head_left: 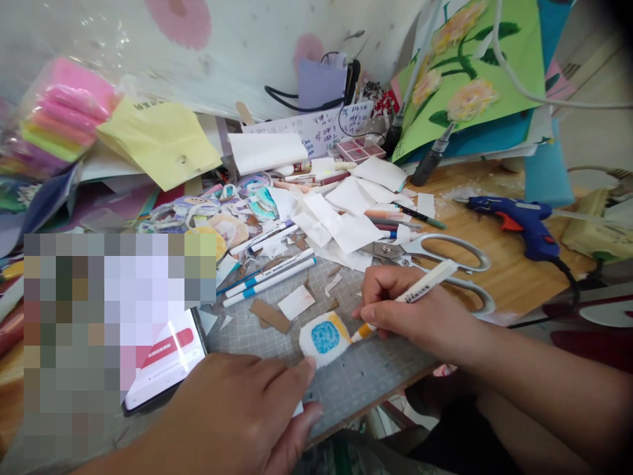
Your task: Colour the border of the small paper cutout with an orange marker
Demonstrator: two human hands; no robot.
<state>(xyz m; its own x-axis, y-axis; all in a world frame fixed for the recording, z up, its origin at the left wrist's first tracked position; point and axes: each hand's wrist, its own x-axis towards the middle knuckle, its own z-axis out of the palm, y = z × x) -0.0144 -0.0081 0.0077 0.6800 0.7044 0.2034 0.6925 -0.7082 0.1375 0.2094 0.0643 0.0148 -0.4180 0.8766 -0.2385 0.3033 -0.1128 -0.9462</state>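
Note:
A small white paper piece (307,340) with rough edges lies on the grey cutting mat. It bears a blue scribbled patch, and yellow-orange colour runs along its upper right side. My left hand (237,402) holds the piece down by its lower edge with the index fingertip, thumb lower down. Another white scrap shows partly between that thumb and finger. My right hand (410,313) grips a white marker (425,282) with an orange-yellow end, its tip touching the piece's right edge. Blue-banded white markers (270,282) lie just beyond.
Scissors (448,254) lie beyond my right hand, with a blue glue gun (527,221) farther right. Paper scraps (341,221) and pens are heaped behind the cutting mat (366,382). A lit phone (173,356) lies at left, beside a blurred-out area.

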